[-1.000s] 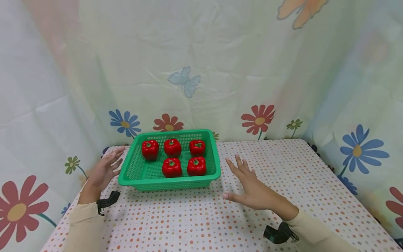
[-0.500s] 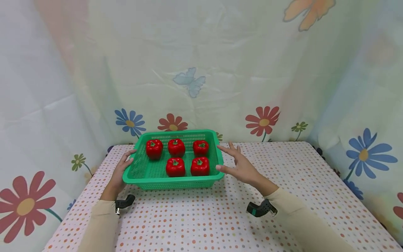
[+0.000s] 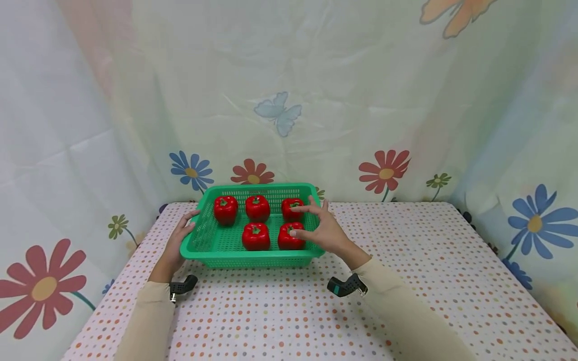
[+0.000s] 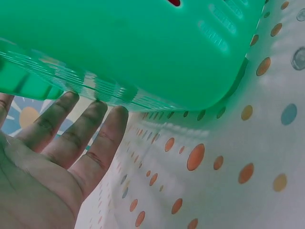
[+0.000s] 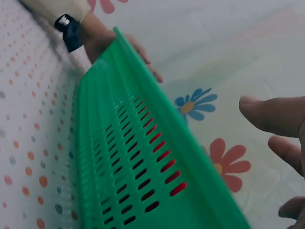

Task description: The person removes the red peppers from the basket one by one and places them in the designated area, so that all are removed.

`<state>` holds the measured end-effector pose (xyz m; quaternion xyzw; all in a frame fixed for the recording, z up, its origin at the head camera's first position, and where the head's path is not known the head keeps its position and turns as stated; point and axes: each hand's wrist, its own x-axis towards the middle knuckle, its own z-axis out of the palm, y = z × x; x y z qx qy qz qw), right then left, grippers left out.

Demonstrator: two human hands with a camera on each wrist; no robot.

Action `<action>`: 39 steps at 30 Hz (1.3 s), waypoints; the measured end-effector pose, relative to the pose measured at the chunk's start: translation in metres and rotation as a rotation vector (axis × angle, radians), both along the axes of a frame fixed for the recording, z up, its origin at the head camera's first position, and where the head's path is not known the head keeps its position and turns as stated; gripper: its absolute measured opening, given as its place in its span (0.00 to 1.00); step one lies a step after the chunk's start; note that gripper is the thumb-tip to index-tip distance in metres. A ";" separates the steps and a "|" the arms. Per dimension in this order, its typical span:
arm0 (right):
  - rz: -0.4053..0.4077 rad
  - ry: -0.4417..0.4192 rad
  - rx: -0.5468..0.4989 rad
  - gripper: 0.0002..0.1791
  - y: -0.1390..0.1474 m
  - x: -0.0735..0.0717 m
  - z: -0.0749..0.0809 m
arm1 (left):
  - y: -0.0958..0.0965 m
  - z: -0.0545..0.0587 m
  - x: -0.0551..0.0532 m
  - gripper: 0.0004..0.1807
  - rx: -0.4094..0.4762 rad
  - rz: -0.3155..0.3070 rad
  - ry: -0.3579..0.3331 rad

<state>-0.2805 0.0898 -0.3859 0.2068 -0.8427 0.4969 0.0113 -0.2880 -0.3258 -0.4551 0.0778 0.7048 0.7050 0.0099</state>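
A green plastic basket [image 3: 253, 255] with slotted walls holds several red bell peppers, stems up. Three stand in a back row; the back-left pepper [image 3: 226, 210] is farthest from my right hand. In front are a middle pepper [image 3: 256, 236] and a right pepper [image 3: 289, 239]. My left hand [image 3: 173, 248] is at the basket's left side, its nearly straight fingertips against the wall in the left wrist view. Above the right end hovers my right hand [image 3: 333, 231], thumb and fingers spread, partly covering the two right peppers. The right wrist view shows nothing between its fingers.
The basket stands on a table with a dotted cloth [image 3: 253, 316], near its back edge. Behind and on both sides hangs a pale curtain [image 3: 352, 100] printed with flowers and butterflies. Each wrist wears a black camera strap [image 3: 347, 286].
My left hand has come in from the left to touch the basket's side. My right hand has moved left and forward, from beside the basket to above its right end.
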 end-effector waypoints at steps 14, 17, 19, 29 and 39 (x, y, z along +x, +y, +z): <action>-0.062 0.074 0.460 0.39 -0.016 -0.008 -0.003 | 0.003 0.001 0.002 0.27 -0.018 0.025 0.005; -0.075 0.062 0.483 0.40 -0.017 -0.008 -0.003 | 0.003 0.002 0.002 0.28 -0.027 0.021 0.007; -0.079 0.058 0.509 0.41 -0.018 -0.009 -0.004 | 0.004 0.004 0.003 0.27 -0.035 0.031 0.001; -0.101 0.069 0.561 0.38 -0.022 -0.008 -0.003 | 0.010 0.014 0.010 0.27 -0.050 0.031 -0.030; -0.119 0.079 0.543 0.33 -0.023 -0.006 -0.003 | 0.006 0.003 0.003 0.28 -0.063 0.046 -0.006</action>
